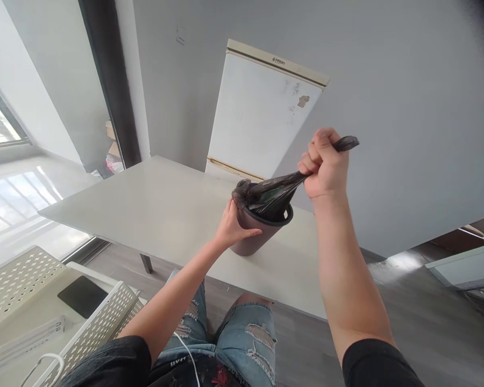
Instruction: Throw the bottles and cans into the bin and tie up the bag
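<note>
A dark brown trash can point(253, 236) stands on the white table, tilted in my view. My left hand point(234, 228) grips its side, thumb across the front and fingers round the left by the rim. A black trash bag point(272, 193) lines the can, part of it bunched over the rim's left edge. My right hand point(326, 164), closed in a fist above and right of the can, holds the gathered bag. The bag is stretched taut from the can to this fist, and its twisted end sticks out past the fist. What lies inside the can is hidden.
The white table point(161, 199) spreads under the can. Behind it stands a white refrigerator point(262, 107) by the grey wall. At the lower left a perforated cream rack point(100, 317) holds a dark flat object point(83, 296). A white cable point(187, 352) hangs over my lap.
</note>
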{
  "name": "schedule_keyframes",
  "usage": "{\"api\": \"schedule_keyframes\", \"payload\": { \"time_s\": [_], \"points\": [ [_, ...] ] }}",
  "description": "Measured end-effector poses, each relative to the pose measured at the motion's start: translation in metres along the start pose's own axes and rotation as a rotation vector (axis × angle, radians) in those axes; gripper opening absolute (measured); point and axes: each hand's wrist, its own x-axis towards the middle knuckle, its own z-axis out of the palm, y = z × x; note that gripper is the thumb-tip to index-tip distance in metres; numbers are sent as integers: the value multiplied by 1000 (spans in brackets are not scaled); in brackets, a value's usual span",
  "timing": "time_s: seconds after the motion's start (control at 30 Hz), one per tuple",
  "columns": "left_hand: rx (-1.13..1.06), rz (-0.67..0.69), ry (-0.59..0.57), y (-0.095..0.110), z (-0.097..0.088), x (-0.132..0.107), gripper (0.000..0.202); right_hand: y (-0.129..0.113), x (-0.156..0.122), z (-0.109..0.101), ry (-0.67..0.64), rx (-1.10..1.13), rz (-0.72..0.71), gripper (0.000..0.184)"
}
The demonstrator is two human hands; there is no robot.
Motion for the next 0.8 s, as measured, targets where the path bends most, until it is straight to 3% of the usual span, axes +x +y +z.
{"api": "schedule_keyframes", "payload": {
  "time_s": [0.07, 0.13, 0.23, 0.33, 0.37, 0.43, 0.57, 0.7, 0.8],
  "points": [
    [7, -5, 1, 4, -1, 1, 129, -3, 7, 1, -40, -57, 11, 44],
    [2, -10, 16, 8, -2, 2, 122, 3, 5, 2, -216, -217, 146, 41],
    [-20, 26, 0, 11, -2, 5, 104, 30, -10, 6, -565, -545, 394, 57],
    [-66, 76, -17, 10, -2, 7, 94, 62, -25, 11, -707, -747, 442, 37],
    [-77, 75, -6, 10, -3, 7, 97, 70, -27, 12, -684, -775, 433, 32],
    [-75, 58, 15, 8, -4, 8, 106, 77, -24, 12, -538, -761, 417, 41],
    [-27, 32, 19, 8, -6, 8, 113, 58, -1, 7, -223, -434, 367, 56],
    [-13, 44, 2, 11, -8, 9, 101, 17, 19, 6, -110, -235, 173, 60],
    [-8, 55, 13, 17, -9, 13, 82, -4, 23, 9, -136, -236, 153, 60]
  ]
}}
